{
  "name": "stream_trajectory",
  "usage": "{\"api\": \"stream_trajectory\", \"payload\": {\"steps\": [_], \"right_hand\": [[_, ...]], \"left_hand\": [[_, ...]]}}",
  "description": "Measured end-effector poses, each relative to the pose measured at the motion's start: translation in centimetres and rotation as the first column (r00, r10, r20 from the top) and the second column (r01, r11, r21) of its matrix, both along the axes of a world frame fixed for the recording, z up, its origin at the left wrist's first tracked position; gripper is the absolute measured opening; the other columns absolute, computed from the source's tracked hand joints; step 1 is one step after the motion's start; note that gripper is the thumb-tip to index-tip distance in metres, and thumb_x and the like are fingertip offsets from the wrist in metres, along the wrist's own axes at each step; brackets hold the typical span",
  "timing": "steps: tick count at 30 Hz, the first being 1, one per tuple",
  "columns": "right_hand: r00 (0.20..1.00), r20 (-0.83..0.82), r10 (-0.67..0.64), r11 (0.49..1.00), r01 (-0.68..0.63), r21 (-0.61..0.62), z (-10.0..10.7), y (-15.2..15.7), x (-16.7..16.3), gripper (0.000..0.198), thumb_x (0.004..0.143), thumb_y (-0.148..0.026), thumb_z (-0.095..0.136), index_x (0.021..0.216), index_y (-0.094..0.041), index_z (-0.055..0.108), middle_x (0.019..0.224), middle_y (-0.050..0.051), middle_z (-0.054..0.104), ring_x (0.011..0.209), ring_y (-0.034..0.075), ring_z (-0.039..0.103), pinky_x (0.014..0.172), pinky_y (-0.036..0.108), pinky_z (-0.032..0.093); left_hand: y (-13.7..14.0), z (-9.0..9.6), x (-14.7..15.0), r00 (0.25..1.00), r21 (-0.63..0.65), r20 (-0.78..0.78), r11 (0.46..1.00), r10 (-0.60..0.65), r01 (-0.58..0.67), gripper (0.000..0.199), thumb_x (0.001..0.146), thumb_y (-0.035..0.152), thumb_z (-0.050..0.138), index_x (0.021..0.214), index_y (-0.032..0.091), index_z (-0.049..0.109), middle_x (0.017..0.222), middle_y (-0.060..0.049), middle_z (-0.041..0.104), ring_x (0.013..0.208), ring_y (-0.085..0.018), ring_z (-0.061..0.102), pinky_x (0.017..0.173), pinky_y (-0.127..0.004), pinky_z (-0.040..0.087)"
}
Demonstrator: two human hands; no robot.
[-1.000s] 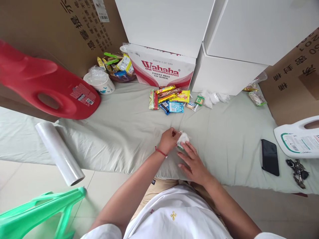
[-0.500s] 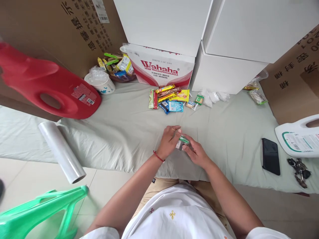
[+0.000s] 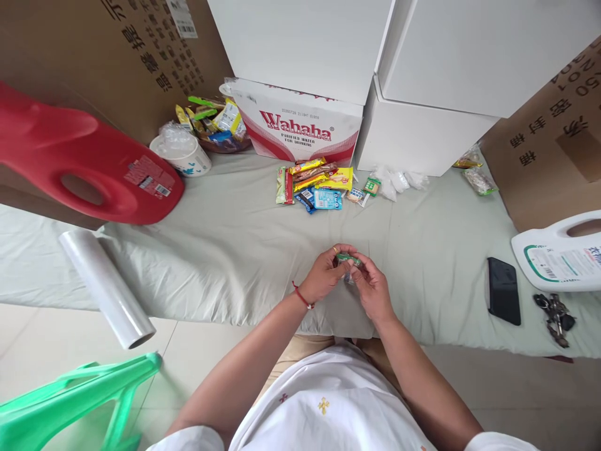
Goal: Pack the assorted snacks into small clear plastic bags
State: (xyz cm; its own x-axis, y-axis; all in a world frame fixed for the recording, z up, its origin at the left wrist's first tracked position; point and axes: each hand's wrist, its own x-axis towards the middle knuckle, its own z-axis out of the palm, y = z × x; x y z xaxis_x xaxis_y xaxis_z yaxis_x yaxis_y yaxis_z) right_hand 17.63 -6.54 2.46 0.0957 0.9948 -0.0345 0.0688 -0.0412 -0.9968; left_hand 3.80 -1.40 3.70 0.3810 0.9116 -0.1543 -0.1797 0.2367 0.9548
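Note:
Over the front of the cloth-covered surface, a small green snack packet (image 3: 346,257) is between my two hands. My left hand (image 3: 325,274), with a red string bracelet at its wrist, grips it from the left with bent fingers. From the other side my right hand (image 3: 375,290) closes on it with thumb and fingertips. Clear plastic seems to surround the packet, partly hidden by the fingers. Farther back lies a pile of wrapped snacks (image 3: 327,197), with a small green packet (image 3: 372,186) and several twisted clear plastic bundles (image 3: 399,182) to its right.
A red jug (image 3: 113,181), a paper tub (image 3: 188,161) and a plastic film roll (image 3: 106,288) are at left. A Wahaha carton (image 3: 300,122) stands behind. At right are a phone (image 3: 504,291), keys (image 3: 554,318) and a white jug (image 3: 554,263). A green stool (image 3: 89,391) stands below.
My hands have come closer together around the green packet, my right fingers moving up over it. The view has shifted slightly.

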Motion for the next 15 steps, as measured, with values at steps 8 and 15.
{"api": "stream_trajectory", "payload": {"steps": [8, 15], "right_hand": [[0.925, 0.341, -0.166, 0.975, 0.102, 0.199, -0.2, -0.3, 0.5, 0.034, 0.099, -0.041, 0.06, 0.127, -0.025, 0.07, 0.129, 0.012, 0.065, 0.121, 0.024, 0.063, 0.102, 0.043, 0.054], [0.971, 0.218, -0.097, 0.994, 0.106, -0.029, 0.3, -1.5, 4.5, 0.035, 0.092, -0.045, 0.067, 0.12, -0.025, 0.073, 0.116, 0.009, 0.073, 0.096, 0.021, 0.07, 0.086, 0.037, 0.058]], "left_hand": [[-0.4, -1.0, 2.4, 0.955, -0.152, 0.05, 0.947, 0.292, -0.282, 0.031, 0.072, 0.039, 0.079, 0.09, 0.019, 0.065, 0.085, 0.0, 0.063, 0.074, -0.012, 0.057, 0.067, -0.024, 0.047], [-1.2, -0.8, 3.0, 0.976, -0.141, -0.029, 0.965, 0.217, -0.219, 0.03, 0.079, 0.044, 0.073, 0.094, 0.019, 0.065, 0.09, -0.001, 0.065, 0.081, -0.014, 0.059, 0.076, -0.026, 0.049]]}}
